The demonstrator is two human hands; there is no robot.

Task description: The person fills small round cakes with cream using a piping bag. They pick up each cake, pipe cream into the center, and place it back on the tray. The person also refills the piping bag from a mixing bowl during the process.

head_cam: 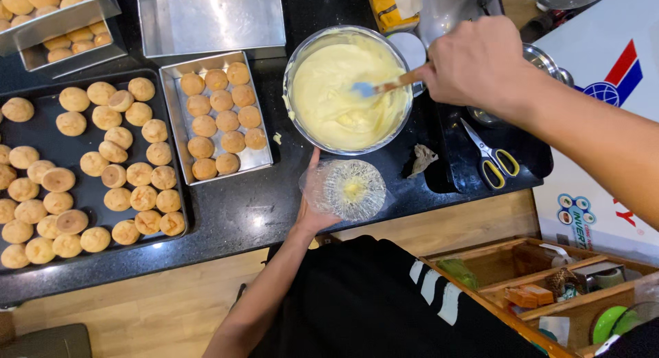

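Observation:
My right hand (pixel 473 63) grips the wooden handle of a blue spatula (pixel 367 89) whose blade sits in pale yellow cream inside a metal bowl (pixel 295 63). My left hand (pixel 312 207) holds a clear plastic piping bag (pixel 350 188) upright just below the bowl, its mouth facing up and a little yellow cream at the bottom. The bowl stands on a black counter (pixel 247 207).
A dark tray (pixel 41 135) of round baked buns lies at the left, a metal pan (pixel 264 155) of buns beside it, an empty metal pan (pixel 209 18) behind. Yellow-handled scissors (pixel 491 155) lie right of the bowl. A wooden compartment box (pixel 494 258) stands lower right.

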